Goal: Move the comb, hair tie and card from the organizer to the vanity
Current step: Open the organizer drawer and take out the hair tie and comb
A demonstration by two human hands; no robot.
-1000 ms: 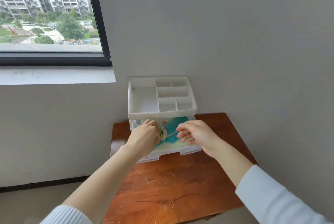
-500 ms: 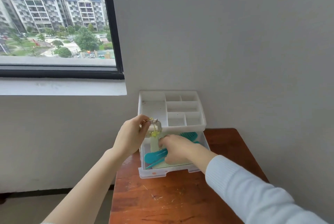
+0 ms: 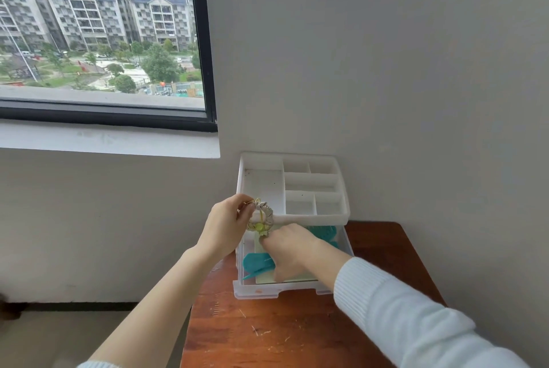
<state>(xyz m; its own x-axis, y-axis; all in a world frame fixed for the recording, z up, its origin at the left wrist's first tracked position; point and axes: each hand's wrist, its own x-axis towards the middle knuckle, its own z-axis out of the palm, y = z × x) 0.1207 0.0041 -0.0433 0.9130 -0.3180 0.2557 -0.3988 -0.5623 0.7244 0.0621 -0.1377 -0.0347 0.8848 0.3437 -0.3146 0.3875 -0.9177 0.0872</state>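
Two hands, left hand (image 3: 225, 226) pinching ruffled hair tie (image 3: 261, 217), teal comb (image 3: 258, 262)

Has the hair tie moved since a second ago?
Yes. The left hand has lifted the striped fabric hair tie out of the clear drawer, up to the white organizer's rim.

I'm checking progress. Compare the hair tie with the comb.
The hair tie is lifted clear, pinched in the left hand; the comb lies in the open drawer under the right hand. The hair tie is a small pale ring; the comb is long, flat and teal. Neither is on the vanity yet.
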